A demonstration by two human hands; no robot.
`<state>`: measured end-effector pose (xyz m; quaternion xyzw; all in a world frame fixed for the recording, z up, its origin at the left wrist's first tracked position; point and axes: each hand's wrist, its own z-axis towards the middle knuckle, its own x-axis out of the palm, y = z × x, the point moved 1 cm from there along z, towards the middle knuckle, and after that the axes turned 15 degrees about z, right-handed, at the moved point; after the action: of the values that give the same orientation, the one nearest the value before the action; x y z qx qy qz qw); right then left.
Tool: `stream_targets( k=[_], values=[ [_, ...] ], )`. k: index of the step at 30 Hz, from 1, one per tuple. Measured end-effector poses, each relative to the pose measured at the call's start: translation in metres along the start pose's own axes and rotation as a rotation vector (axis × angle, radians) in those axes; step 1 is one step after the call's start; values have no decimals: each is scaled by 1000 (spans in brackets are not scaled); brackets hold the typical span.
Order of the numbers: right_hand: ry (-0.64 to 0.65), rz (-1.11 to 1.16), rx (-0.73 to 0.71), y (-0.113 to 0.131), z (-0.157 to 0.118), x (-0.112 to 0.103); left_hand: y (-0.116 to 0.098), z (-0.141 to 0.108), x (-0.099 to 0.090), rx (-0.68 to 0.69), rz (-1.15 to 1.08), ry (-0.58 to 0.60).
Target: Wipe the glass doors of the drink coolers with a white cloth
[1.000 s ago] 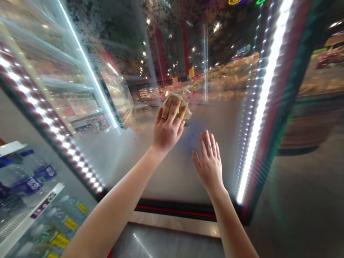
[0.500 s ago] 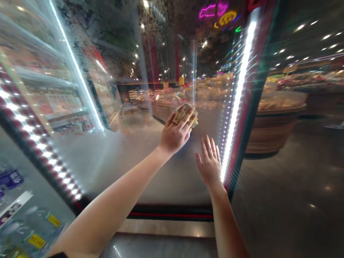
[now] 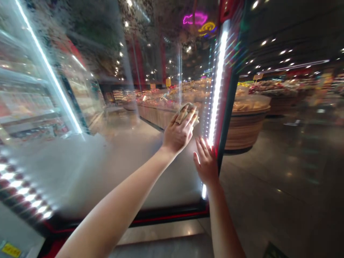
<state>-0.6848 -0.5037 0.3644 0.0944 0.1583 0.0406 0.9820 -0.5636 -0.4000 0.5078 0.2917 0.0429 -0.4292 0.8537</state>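
My left hand [image 3: 177, 135] presses a crumpled, pale cloth [image 3: 191, 106] against a clouded glass door [image 3: 126, 175], its fingers spread over the cloth. A ring shows on one finger. Lower and to the right, my right hand [image 3: 205, 164] is held open with the fingers stretched upward. It overlaps the bright light strip [image 3: 218, 79] along the door's right edge. Whether its palm touches the door is hidden from me. The lower glass looks foggy, while the upper part shows the shop through it.
The dark door frame [image 3: 172, 216] with a red line runs along the bottom. Another row of lights [image 3: 24, 193] is at the lower left, above a yellow price label [image 3: 11, 249]. Beyond the door stands a rounded wooden display bin [image 3: 243, 129] on the shiny floor [image 3: 279, 193].
The view has turned right, so the door appears further left. My left hand and the cloth are nearer the right light strip. My right hand's fingers now overlap that strip.
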Motion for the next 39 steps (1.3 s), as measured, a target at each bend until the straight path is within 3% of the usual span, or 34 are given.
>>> stream_targets(
  k=[3,8,13,15,17,20,22,26,31,35,39],
  values=[
    [-25,36,-26,-6,-2,-6,-15,5,9,134,-50,-40],
    [-44,148,-99,-10,-3,-12,-20,9,18,109,-146,-159],
    [-86,163,-124,-7,-1,-14,-7,-3,16,360,-183,-158],
    [-87,166,-123,-5,-2,-12,4,-2,12,334,-172,-163],
    [-116,161,-114,-3,-5,-10,12,4,9,205,-158,-169],
    [-253,121,-70,-3,-10,-6,5,17,11,69,-136,-168],
    [-313,105,-49,-4,-12,-3,-10,21,15,81,-125,-170],
    [-287,103,-56,-5,-13,-2,-35,4,20,154,-115,-159],
    [-304,120,-73,-6,-12,-7,-14,-31,12,377,-81,-116],
    [-298,88,-47,-3,-12,-3,1,-37,6,311,-35,-140],
    [-331,79,-19,0,-11,2,-26,-36,12,267,-4,-216]
  ],
)
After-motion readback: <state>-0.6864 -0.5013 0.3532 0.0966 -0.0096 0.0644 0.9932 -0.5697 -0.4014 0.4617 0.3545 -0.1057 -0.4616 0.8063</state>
